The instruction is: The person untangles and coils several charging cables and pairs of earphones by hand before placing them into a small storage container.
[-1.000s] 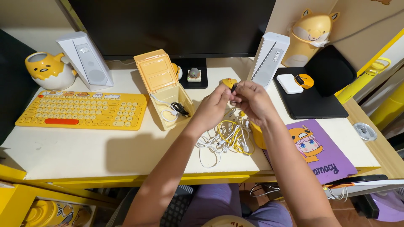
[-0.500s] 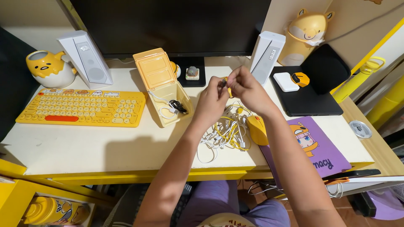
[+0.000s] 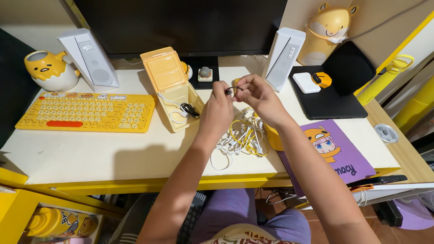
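Above the cable pile (image 3: 242, 135), both hands pinch one small dark cable end (image 3: 233, 89): left hand (image 3: 218, 108) and right hand (image 3: 255, 92) fingers clenched on it, axis roughly horizontal between them. Open yellow box (image 3: 174, 92) sits just left, nearer left hand.

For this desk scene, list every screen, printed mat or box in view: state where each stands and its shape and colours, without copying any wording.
Monitor: back centre of the desk, wide dark rectangle, screen off.
Purple mat: right front edge, rectangular, with a yellow cartoon figure.
Open box: left of the hands, pale orange, lid raised, cables inside.
Black pad: right rear, flat dark rectangle.
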